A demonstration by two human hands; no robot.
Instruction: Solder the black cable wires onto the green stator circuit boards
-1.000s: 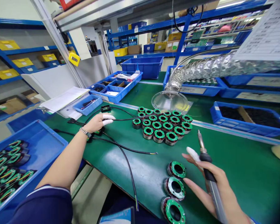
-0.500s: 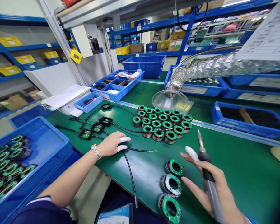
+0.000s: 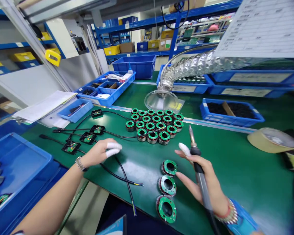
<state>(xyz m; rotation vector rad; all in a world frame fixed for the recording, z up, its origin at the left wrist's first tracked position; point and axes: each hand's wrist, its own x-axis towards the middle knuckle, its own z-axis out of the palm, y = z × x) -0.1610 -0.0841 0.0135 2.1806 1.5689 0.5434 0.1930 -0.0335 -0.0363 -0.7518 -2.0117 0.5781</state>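
My left hand, with white finger cots on two fingertips, hovers over black cables with its fingers apart and nothing visible between them. Two cable ends with bare coloured wires point toward the near table edge and cross. In my right hand is a soldering iron, tip up, while thumb and index finger stay apart. Just left of that hand, three ring-shaped motor stators with green boards stand in a row. Open black housings with small boards inside lie left, joined to cables.
Several more stators stand grouped at the middle back. Behind them is a clear fume hood on a foil duct. A blue tray stands at left, a divided bin and a tape roll at right.
The view has turned to the right. A cable end by my left hand has dropped toward the near edge and now crosses the other. My right hand still holds the soldering iron.
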